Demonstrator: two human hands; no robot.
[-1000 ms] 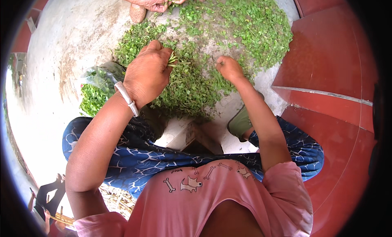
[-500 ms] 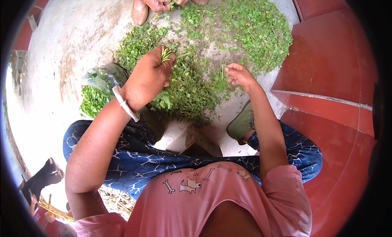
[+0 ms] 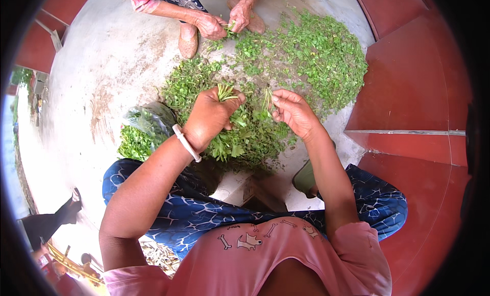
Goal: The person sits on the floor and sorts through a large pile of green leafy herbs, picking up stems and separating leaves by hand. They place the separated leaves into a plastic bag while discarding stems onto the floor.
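My left hand (image 3: 214, 115) is closed round a bunch of leafy greens (image 3: 224, 93), its pale cut stems sticking up past the thumb and its leaves hanging below. Just to the right, my right hand (image 3: 295, 113) pinches a thin green stem (image 3: 267, 100) between thumb and fingertips, close to the bunch but apart from it. Under both hands a loose heap of leafy greens (image 3: 255, 150) is spread over the concrete ground.
More greens (image 3: 326, 56) lie at the far right, beside a red panelled wall (image 3: 408, 87). A clear plastic bag of greens (image 3: 138, 140) stands left of my left forearm. Opposite, another person's hands (image 3: 212, 26) hold a sprig. Another person's leg (image 3: 51, 222) shows at the lower left.
My hands have come closer together, the left shifting right with the bunch and the right raising its stem toward it. The view has shifted, showing more of the person opposite.
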